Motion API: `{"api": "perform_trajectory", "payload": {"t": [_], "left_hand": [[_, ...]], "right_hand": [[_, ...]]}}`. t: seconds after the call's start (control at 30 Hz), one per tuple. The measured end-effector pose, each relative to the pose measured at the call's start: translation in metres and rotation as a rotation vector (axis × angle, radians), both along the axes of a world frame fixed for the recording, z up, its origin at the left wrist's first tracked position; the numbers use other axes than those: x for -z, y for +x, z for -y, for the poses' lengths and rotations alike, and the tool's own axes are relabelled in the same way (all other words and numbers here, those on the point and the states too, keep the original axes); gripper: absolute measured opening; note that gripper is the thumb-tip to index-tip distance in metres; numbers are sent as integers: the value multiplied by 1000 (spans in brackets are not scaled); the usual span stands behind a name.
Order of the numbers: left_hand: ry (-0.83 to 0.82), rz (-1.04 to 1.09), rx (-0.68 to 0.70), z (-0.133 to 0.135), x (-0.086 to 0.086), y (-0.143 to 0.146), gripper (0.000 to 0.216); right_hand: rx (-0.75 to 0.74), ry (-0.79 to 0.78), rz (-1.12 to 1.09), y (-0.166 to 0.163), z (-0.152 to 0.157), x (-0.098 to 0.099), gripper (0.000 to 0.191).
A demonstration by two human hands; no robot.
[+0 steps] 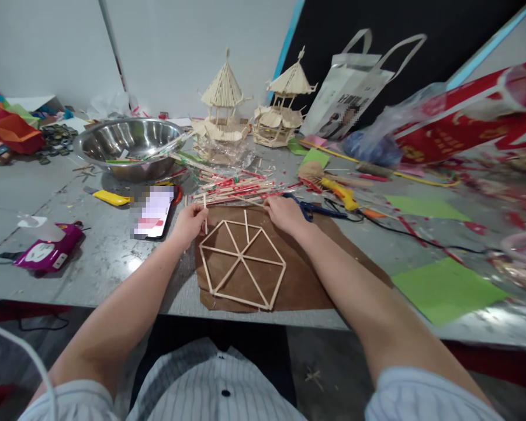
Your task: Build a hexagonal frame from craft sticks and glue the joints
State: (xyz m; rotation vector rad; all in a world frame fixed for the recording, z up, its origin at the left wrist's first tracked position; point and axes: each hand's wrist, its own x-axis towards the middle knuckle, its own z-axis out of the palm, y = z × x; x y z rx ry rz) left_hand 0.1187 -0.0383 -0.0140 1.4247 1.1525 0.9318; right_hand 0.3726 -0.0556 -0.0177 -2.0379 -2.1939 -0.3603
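Observation:
A hexagon of thin wooden sticks (243, 261) with spokes to its centre lies on a brown sheet (309, 286) at the table's near edge. My left hand (188, 223) is closed round a short stick held upright at the hexagon's top left corner. At the pile of loose sticks (236, 190) just beyond the sheet rests my right hand (284, 213), palm down and fingers curled; I cannot make out whether it holds a stick.
A phone (154, 211) lies left of my left hand, a steel bowl (129, 145) behind it. Two stick pagoda models (249, 111) stand at the back. A yellow glue gun (339, 194), blue scissors (319, 209), a cable and green papers (447, 289) lie to the right.

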Motion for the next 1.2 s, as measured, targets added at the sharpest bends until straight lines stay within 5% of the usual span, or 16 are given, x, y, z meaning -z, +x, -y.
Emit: {"api": "perform_trajectory", "payload": {"t": [0.23, 0.43, 0.63, 0.83, 1.0, 1.1, 1.2], "left_hand": [[388, -224, -69, -1, -1, -2, 11], [601, -530, 68, 10, -8, -2, 15], [602, -531, 344, 14, -6, 1, 18], [628, -520, 445, 16, -9, 0, 24], [494, -330, 266, 9, -9, -2, 19], [374, -146, 119, 3, -7, -3, 19], [271, -99, 116, -2, -3, -3, 17]], "right_hand": [[-123, 297, -68, -28, 33, -33, 23], [-331, 276, -78, -54, 48, -26, 26], [-330, 359, -113, -52, 55, -21, 30], [-273, 409, -126, -55, 60, -20, 27], [-152, 520, -225, -56, 65, -23, 25], [-339, 375, -299, -61, 64, -19, 24], [-554, 127, -312, -72, 60, -10, 26]]}}
